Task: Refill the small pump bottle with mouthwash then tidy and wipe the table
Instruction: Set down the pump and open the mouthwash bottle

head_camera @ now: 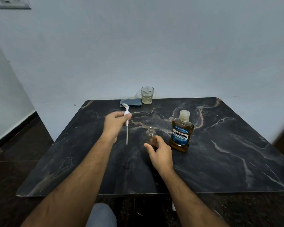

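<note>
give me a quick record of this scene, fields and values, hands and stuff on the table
left hand: holds pump top, tube hanging down
right hand: around small bottle, grip unclear
small bottle: open, looks empty
mouthwash bottle: capped, upright, right of small bottle
glass: far edge
cloth: folded, beside glass
table: dark marble

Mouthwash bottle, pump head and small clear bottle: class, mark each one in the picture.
Mouthwash bottle (180, 135): head view, on its blue label.
Pump head (127, 112): head view, on the white collar above the left hand's grip.
Small clear bottle (150, 132): head view, on its glass shoulder below the open neck.
</note>
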### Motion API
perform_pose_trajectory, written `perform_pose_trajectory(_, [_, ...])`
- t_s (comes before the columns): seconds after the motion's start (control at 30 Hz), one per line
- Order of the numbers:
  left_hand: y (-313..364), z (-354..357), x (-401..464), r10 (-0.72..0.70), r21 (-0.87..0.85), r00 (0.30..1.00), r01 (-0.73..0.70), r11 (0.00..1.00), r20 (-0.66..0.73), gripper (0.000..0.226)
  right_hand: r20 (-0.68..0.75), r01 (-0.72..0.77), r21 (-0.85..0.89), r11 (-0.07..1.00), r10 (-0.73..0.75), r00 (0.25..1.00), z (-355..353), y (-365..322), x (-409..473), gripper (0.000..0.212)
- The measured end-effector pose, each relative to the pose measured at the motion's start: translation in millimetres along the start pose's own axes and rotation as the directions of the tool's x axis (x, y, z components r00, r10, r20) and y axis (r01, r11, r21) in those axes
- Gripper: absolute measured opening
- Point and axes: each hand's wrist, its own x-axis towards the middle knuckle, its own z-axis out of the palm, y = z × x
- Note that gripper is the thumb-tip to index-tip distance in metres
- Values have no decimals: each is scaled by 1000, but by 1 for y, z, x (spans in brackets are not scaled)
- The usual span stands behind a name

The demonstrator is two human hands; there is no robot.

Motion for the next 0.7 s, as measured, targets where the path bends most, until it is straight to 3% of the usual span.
perform_pose_trajectory(0.1, [-29,-8,-1,-104,290,994,92,953,25,14,-10,-2,-5,1000,2,1000,1,0,0,36])
perform_pose_trajectory(0.27, [-46,-9,-7,-214,622,977,171,764,-5,26,-14,-6,-11,1000,6,1000,2,1,1,42])
perform_pose_trajectory(0.43, [-45,2,-15,-226,745,974,171,645,-28,37,-20,-5,3,1000,5,1000,2,1,1,37])
perform_pose_trajectory(0.7, [-49,20,-20,-197,790,977,184,585,-82,37,-26,6,10,1000,-5,1000,2,0,1,36])
